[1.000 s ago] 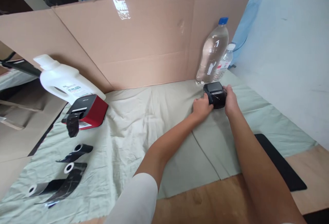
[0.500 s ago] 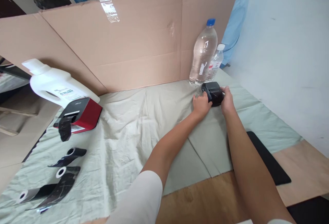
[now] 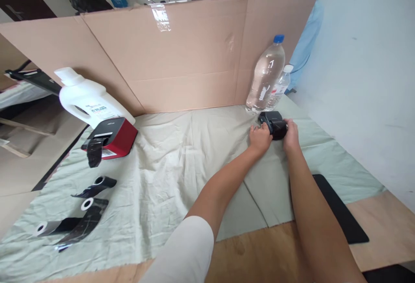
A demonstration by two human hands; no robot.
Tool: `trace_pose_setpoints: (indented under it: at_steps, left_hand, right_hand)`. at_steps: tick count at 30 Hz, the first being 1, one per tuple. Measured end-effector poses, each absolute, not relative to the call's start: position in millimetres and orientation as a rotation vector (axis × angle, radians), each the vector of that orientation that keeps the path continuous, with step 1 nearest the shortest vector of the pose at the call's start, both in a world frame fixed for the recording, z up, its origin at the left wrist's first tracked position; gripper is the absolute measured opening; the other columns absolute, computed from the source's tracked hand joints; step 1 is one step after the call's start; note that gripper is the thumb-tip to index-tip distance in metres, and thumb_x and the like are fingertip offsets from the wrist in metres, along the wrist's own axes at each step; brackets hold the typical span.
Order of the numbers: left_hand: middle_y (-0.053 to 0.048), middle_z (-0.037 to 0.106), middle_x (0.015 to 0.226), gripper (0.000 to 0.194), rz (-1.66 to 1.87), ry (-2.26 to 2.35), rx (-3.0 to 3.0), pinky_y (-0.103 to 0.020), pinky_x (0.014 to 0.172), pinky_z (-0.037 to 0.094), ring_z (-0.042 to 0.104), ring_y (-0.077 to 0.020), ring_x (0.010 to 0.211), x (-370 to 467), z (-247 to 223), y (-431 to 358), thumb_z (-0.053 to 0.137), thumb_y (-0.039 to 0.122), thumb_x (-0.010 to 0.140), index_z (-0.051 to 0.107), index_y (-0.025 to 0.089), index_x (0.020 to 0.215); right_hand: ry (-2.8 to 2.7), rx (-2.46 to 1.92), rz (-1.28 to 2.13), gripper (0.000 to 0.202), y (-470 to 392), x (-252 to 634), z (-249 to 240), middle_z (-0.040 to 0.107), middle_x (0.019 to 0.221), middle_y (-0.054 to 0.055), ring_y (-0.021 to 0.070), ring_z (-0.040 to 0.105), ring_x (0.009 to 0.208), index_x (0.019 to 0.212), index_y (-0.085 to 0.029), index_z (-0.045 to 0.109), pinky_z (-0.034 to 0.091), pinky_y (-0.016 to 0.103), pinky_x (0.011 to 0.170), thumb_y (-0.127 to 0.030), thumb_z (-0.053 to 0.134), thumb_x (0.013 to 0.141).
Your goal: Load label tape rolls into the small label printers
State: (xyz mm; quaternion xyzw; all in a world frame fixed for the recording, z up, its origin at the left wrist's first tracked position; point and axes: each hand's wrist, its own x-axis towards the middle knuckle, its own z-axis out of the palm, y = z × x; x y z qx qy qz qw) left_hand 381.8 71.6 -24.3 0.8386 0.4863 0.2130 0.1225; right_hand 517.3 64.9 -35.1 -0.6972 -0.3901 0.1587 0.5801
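A small black label printer point(image 3: 271, 116) sits on the cloth at the far right, a dark glossy strip point(image 3: 279, 130) hanging over its front. My left hand point(image 3: 261, 138) grips its left front corner with bent fingers. On the other side, my right hand point(image 3: 291, 133) is closed around the printer's right edge, beside the strip; its fingertips are partly hidden. Just behind stand a large water bottle point(image 3: 266, 77) with a blue cap and a smaller bottle point(image 3: 281, 87) with a white cap, both leaning against the cardboard.
A red and black printer point(image 3: 120, 138) with a dark strip hanging out stands at left, before a white jug point(image 3: 94, 101). Several dark film rolls point(image 3: 87, 204) lie nearer. A cardboard panel point(image 3: 191, 53) closes the back. A flat black pad point(image 3: 340, 209) lies right of my forearm.
The view has shifted, so everything sits a little further right in the picture. Both hands stay at the black printer, with the left fingers slightly moved along its front corner.
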Motion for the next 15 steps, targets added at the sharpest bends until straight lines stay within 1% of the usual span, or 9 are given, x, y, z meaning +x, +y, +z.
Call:
trace_pose_setpoints:
  at_steps: [3, 5, 6, 8, 9, 10, 11, 13, 15]
  left_hand:
    - [-0.027, 0.069, 0.137, 0.065, 0.630, 1.391, 2.415, -0.049, 0.126, 0.032, 0.062, -0.0335, 0.135, 380.6, -23.7, 67.4, 0.060, 0.028, 0.102, 0.042, -0.002, 0.156]
    - [-0.026, 0.066, 0.144, 0.068, 0.656, 1.368, 2.393, -0.048, 0.126, 0.034, 0.055, -0.0339, 0.144, 371.5, -20.3, 60.9, 0.060, 0.030, 0.102, 0.039, 0.001, 0.159]
    - [-0.025, 0.063, 0.148, 0.070, 0.693, 1.355, 2.385, -0.047, 0.125, 0.036, 0.051, -0.0336, 0.149, 361.8, -16.5, 57.5, 0.060, 0.032, 0.102, 0.037, 0.003, 0.162]
    - [-0.023, 0.057, 0.156, 0.074, 0.830, 1.328, 2.374, -0.045, 0.125, 0.039, 0.043, -0.0324, 0.156, 326.9, -3.4, 52.8, 0.060, 0.039, 0.102, 0.034, 0.008, 0.164]
    - [-0.021, 0.055, 0.158, 0.075, 0.927, 1.321, 2.370, -0.044, 0.125, 0.039, 0.040, -0.0317, 0.158, 300.1, 6.2, 52.2, 0.059, 0.042, 0.102, 0.034, 0.010, 0.165]
    - [-0.020, 0.054, 0.159, 0.076, 1.035, 1.324, 2.366, -0.044, 0.126, 0.039, 0.038, -0.0310, 0.159, 266.3, 17.8, 52.6, 0.060, 0.045, 0.102, 0.035, 0.012, 0.165]
    - [-0.017, 0.053, 0.161, 0.074, 1.152, 1.330, 2.365, -0.044, 0.127, 0.037, 0.037, -0.0304, 0.160, 225.6, 30.7, 53.7, 0.059, 0.046, 0.101, 0.036, 0.016, 0.165]
    - [-0.012, 0.049, 0.165, 0.067, 1.385, 1.390, 2.337, -0.046, 0.131, 0.031, 0.035, -0.0293, 0.161, 126.9, 57.9, 56.4, 0.058, 0.046, 0.102, 0.040, 0.021, 0.162]
    - [-0.011, 0.048, 0.166, 0.066, 1.549, 1.568, 2.243, -0.047, 0.134, 0.026, 0.034, -0.0303, 0.161, 15.4, 81.0, 57.8, 0.060, 0.049, 0.101, 0.046, 0.021, 0.158]
  right_hand:
    - [-0.992, -1.644, 0.406, 0.051, 61.1, 515.1, -29.8, 0.059, 0.132, 0.013, 0.0274, 0.055, 0.128, 0.114, -0.023, 0.063, 0.044, 0.037, 0.111, -0.059, 0.029, 0.101]
    - [-0.968, -1.712, 0.357, 0.045, 61.8, 514.7, -24.2, 0.060, 0.129, 0.014, 0.0280, 0.054, 0.125, 0.113, -0.021, 0.063, 0.041, 0.040, 0.112, -0.049, 0.031, 0.102]
    - [-0.924, -1.751, 0.318, 0.041, 63.3, 515.5, -20.9, 0.059, 0.129, 0.016, 0.0290, 0.052, 0.127, 0.114, -0.019, 0.063, 0.037, 0.044, 0.115, -0.044, 0.033, 0.102]
    - [-0.819, -1.808, 0.213, 0.034, 67.8, 519.6, -13.7, 0.054, 0.135, 0.020, 0.0320, 0.044, 0.137, 0.118, -0.015, 0.061, 0.023, 0.052, 0.123, -0.034, 0.041, 0.098]
    - [-0.797, -1.815, 0.167, 0.033, 70.5, 522.6, -10.2, 0.049, 0.141, 0.021, 0.0331, 0.038, 0.144, 0.121, -0.014, 0.059, 0.013, 0.055, 0.125, -0.030, 0.046, 0.096]
    - [-0.794, -1.802, 0.092, 0.033, 73.3, 525.3, -6.9, 0.047, 0.144, 0.021, 0.0332, 0.035, 0.148, 0.123, -0.016, 0.059, 0.007, 0.056, 0.126, -0.028, 0.051, 0.093]
    - [-0.812, -1.776, 0.023, 0.034, 75.7, 526.9, -4.0, 0.046, 0.144, 0.021, 0.0327, 0.035, 0.149, 0.123, -0.018, 0.059, 0.004, 0.057, 0.127, -0.025, 0.055, 0.090]
    - [-0.910, -1.684, -0.095, 0.036, 77.8, 522.9, -0.1, 0.047, 0.144, 0.020, 0.0323, 0.038, 0.148, 0.125, -0.021, 0.058, 0.005, 0.059, 0.126, -0.026, 0.057, 0.089]
    - [-1.127, -1.554, -0.161, 0.040, 74.6, 503.3, -0.7, 0.049, 0.142, 0.020, 0.0329, 0.042, 0.145, 0.128, -0.021, 0.059, 0.016, 0.060, 0.125, -0.034, 0.059, 0.090]
